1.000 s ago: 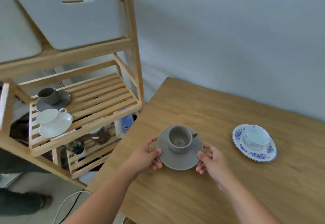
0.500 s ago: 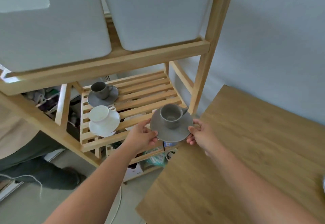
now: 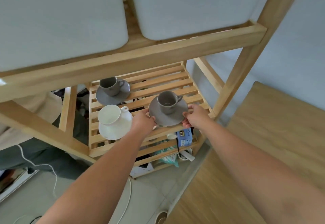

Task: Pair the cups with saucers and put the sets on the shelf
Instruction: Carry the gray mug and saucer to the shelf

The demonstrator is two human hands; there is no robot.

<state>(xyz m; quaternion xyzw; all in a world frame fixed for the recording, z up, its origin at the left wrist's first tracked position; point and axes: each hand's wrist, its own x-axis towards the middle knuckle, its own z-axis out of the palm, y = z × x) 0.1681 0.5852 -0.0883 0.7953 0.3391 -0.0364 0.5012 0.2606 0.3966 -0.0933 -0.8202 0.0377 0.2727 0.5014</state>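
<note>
Three cup-and-saucer sets are showing at the slatted wooden shelf. Two are sitting on its left part: a grey cup on a grey saucer at the back, and a white cup on a white saucer in front. The third, a grey cup standing upright on a grey saucer, is being held over the shelf's right front. The left hand is keeping its grip clamped on the saucer's left rim, the right hand on its right rim. Two white bins are sitting on the tier above, and the bench is lying at the right.

Grey cup on saucer — left hand, right hand — over slatted shelf
</note>
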